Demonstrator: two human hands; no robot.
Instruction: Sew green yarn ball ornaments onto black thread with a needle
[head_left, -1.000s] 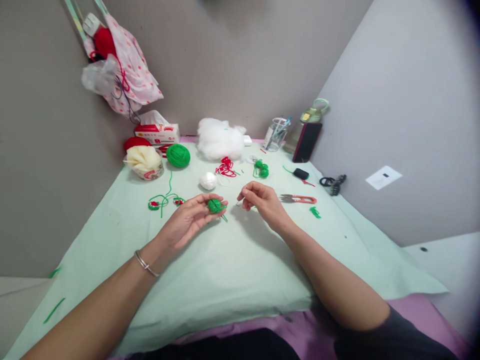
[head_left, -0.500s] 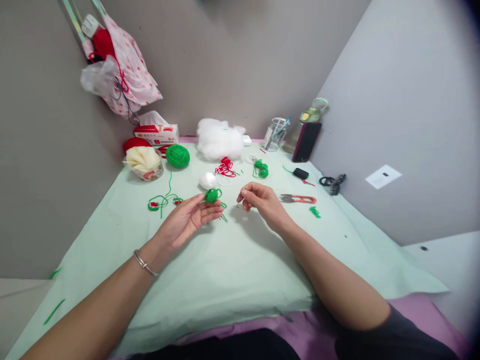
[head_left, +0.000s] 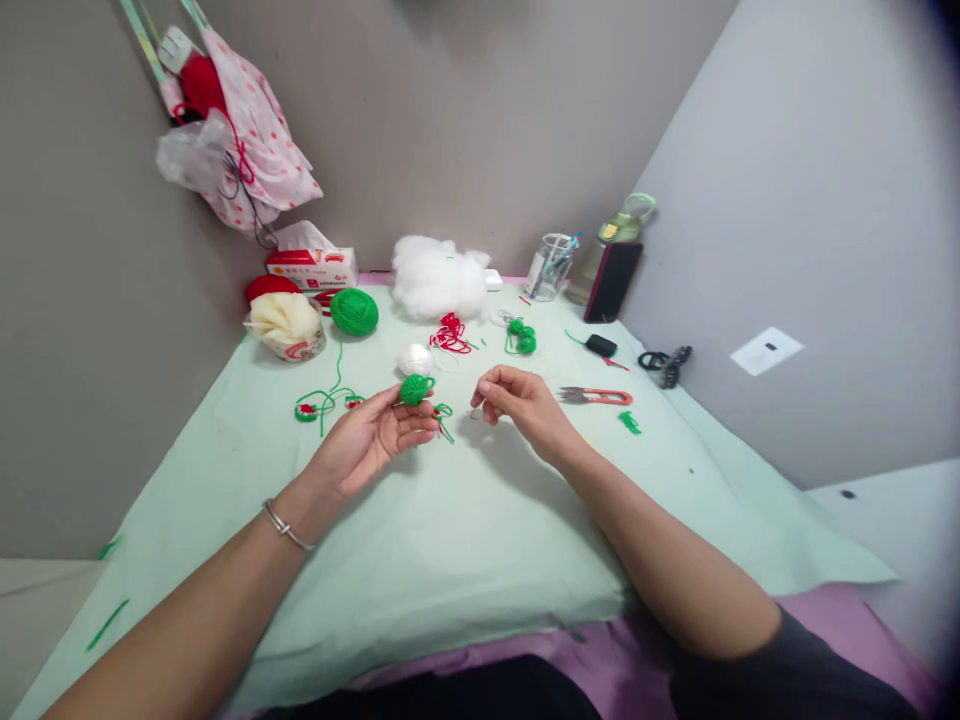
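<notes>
My left hand, palm up, holds a small green knitted piece at its fingertips. To its right, my right hand is closed in a pinch on a thin metallic item, too small to name surely. The two hands are apart. Just behind the green piece lies a white yarn ball. Beside my left fingertips, a small green and red piece with loose strands rests on the cloth. Two more red and green pieces lie left of my left hand, one of them a small round.
Orange-handled snips lie right of my right hand. Farther back are white stuffing, a green yarn ball, red yarn, a glass jar and a propped phone. A tissue box stands back left.
My left hand has shifted slightly left with the green piece, which has turned a little. More of the small green and red piece beside it shows. My right hand has hardly moved.
</notes>
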